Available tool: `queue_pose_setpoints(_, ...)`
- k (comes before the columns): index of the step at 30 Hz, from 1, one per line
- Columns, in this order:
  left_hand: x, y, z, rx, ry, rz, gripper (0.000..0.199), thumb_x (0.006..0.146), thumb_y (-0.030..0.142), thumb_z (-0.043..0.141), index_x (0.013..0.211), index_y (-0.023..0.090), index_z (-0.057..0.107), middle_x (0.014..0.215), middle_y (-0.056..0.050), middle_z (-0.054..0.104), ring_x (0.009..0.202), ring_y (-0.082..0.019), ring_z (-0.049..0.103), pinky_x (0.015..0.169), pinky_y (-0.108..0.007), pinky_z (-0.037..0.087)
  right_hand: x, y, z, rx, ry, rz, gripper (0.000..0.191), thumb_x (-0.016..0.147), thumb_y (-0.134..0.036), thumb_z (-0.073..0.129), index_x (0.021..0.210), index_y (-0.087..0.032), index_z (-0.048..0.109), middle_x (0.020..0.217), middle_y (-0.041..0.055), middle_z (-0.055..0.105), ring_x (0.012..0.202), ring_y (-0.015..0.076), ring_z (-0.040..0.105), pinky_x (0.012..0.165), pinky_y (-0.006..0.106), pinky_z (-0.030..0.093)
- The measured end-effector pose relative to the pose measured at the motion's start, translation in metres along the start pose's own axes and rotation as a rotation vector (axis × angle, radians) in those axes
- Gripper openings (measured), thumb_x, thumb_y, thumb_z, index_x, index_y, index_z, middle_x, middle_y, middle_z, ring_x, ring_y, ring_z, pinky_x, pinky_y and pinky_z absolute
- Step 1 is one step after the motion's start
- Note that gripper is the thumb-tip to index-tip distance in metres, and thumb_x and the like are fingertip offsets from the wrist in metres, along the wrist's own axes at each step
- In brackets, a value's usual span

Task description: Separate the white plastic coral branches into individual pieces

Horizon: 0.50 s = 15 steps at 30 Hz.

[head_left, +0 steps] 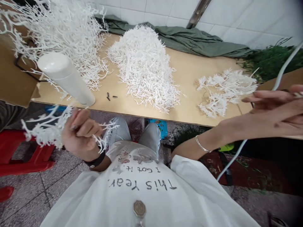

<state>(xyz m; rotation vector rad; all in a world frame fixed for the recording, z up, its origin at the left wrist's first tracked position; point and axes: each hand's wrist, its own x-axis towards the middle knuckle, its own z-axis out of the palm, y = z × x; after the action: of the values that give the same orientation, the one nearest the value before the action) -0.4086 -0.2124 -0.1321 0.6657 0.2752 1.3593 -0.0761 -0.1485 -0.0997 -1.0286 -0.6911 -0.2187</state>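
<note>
My left hand (81,130) is closed around a white branching plastic sprig (48,132), whose forked ends stick out on both sides of the fist. My right hand (276,113) reaches to the right edge of the view, beyond the table's front corner. Its fingers are bent, and a small white bit shows between them at the edge; part of the hand is cut off. Just left of it lies a small cluster of white sprigs (222,90). A dense heap of short white sprigs (146,66) covers the table's middle.
A white bottle (67,78) stands near the front edge at left, before a tall tangle of white branches (63,31). Several dark seeds (108,96) lie beside it. Green cloth (189,41) lines the wall. A pale cable (284,67) runs behind my right arm. A red stool (28,154) stands at left.
</note>
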Motion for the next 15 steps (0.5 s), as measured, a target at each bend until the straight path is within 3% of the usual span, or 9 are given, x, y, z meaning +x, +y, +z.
queue_pose_setpoints(1, 0.003, -0.003, 0.000, 0.008, -0.030, -0.052, 0.044, 0.089, 0.026, 0.049, 0.054, 0.021, 0.022, 0.036, 0.011, 0.008, 0.032, -0.006, 0.001, 0.033, -0.021, 0.021, -0.001, 0.005, 0.004, -0.015, -0.020, -0.135, 0.039, 0.092, -0.055, 0.027, 0.075, -0.025, 0.045, 0.069, -0.0004, 0.055, 0.051, 0.0091, 0.055, 0.049, 0.027, 0.046)
queue_pose_setpoints(2, 0.007, -0.007, 0.002, 0.015, -0.053, -0.105, 0.043, 0.089, 0.025, 0.048, 0.054, 0.021, 0.023, 0.036, 0.011, 0.009, 0.033, -0.006, 0.001, 0.033, -0.020, 0.021, -0.006, 0.011, 0.010, -0.040, -0.124, -0.242, 0.034, 0.093, -0.049, 0.033, 0.076, -0.024, 0.048, 0.071, 0.0006, 0.057, 0.052, 0.0098, 0.056, 0.048, 0.027, 0.046)
queue_pose_setpoints(4, 0.016, -0.018, 0.006, 0.036, -0.057, -0.197, 0.042, 0.091, 0.027, 0.045, 0.055, 0.021, 0.024, 0.037, 0.011, 0.009, 0.033, -0.006, 0.001, 0.033, -0.019, 0.021, -0.023, 0.030, 0.026, -0.204, -0.539, -0.329, 0.024, 0.095, -0.036, 0.038, 0.088, -0.021, 0.056, 0.083, 0.0056, 0.060, 0.070, 0.0151, 0.063, 0.061, 0.033, 0.054)
queue_pose_setpoints(6, 0.026, -0.029, 0.010, 0.075, -0.031, -0.277, 0.042, 0.093, 0.031, 0.040, 0.054, 0.020, 0.025, 0.038, 0.011, 0.008, 0.033, -0.005, 0.001, 0.033, -0.017, 0.021, -0.040, 0.052, 0.044, -0.481, -0.988, -0.326, 0.021, 0.088, -0.023, 0.048, 0.103, -0.016, 0.060, 0.104, 0.0142, 0.060, 0.104, 0.0268, 0.060, 0.085, 0.047, 0.053)
queue_pose_setpoints(8, 0.033, -0.039, 0.013, 0.120, -0.039, -0.339, 0.044, 0.093, 0.034, 0.039, 0.053, 0.020, 0.027, 0.038, 0.010, 0.009, 0.033, -0.005, 0.004, 0.034, -0.016, 0.022, -0.052, 0.068, 0.057, -0.638, -1.230, -0.305, 0.033, 0.082, -0.019, 0.055, 0.114, -0.013, 0.059, 0.125, 0.0194, 0.053, 0.126, 0.0356, 0.044, 0.099, 0.057, 0.042)
queue_pose_setpoints(11, 0.040, -0.052, 0.013, 0.241, -0.165, -0.436, 0.045, 0.090, 0.038, 0.045, 0.052, 0.018, 0.033, 0.041, 0.009, 0.014, 0.035, -0.005, 0.012, 0.036, -0.016, 0.021, -0.062, 0.063, 0.061, -0.443, -1.220, -0.289, 0.030, 0.087, -0.029, 0.053, 0.115, -0.020, 0.060, 0.136, 0.0139, 0.048, 0.132, 0.0307, 0.039, 0.108, 0.053, 0.035)
queue_pose_setpoints(13, 0.045, -0.059, 0.011, 0.398, -0.295, -0.519, 0.047, 0.089, 0.044, 0.047, 0.051, 0.017, 0.038, 0.043, 0.007, 0.020, 0.037, -0.005, 0.016, 0.037, -0.018, 0.019, -0.066, 0.039, 0.055, -0.158, -1.222, -0.225, 0.027, 0.091, -0.037, 0.046, 0.106, -0.023, 0.063, 0.127, 0.0101, 0.057, 0.123, 0.0237, 0.050, 0.106, 0.045, 0.039)
queue_pose_setpoints(15, 0.048, -0.065, 0.009, 0.584, -0.416, -0.599, 0.050, 0.090, 0.048, 0.043, 0.051, 0.017, 0.043, 0.045, 0.005, 0.028, 0.040, -0.006, 0.019, 0.039, -0.020, 0.021, -0.070, 0.010, 0.043, 0.083, -1.359, -0.121, 0.029, 0.093, -0.041, 0.043, 0.096, -0.023, 0.065, 0.110, 0.0074, 0.066, 0.110, 0.0193, 0.059, 0.101, 0.040, 0.044)
